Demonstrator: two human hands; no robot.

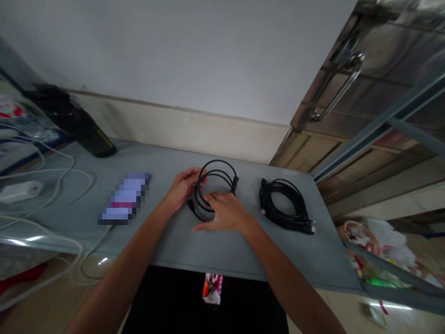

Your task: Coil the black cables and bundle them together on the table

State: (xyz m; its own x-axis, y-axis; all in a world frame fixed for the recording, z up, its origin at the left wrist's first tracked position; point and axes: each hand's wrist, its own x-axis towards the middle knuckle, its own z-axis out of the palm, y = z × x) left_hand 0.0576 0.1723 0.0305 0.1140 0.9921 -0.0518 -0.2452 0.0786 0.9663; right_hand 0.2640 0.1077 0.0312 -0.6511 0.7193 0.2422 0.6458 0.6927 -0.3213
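A loosely coiled black cable (218, 161) stands in loops over the grey tabletop, between my two hands. At its left side, my left hand (184, 185) has its fingers bent around the loops, partly hidden by them. My right hand (227, 211) lies over the lower right part of the coil, thumb stretched away from the fingers; its fingertips reach into the loop. One dark plug (191, 205) of the cable hangs at the lower left, and another dark end piece (235, 180) sits at the right. To the right rests a second, thicker black cable coil (283, 228).
A blurred-out phone (125, 197) with a white cord lies left on the grey table (222, 253). Behind it a black bottle (79, 123) leans on its side. White cords and a white power strip (21, 191) occupy the far left. A metal frame bar (375, 130) rises at right.
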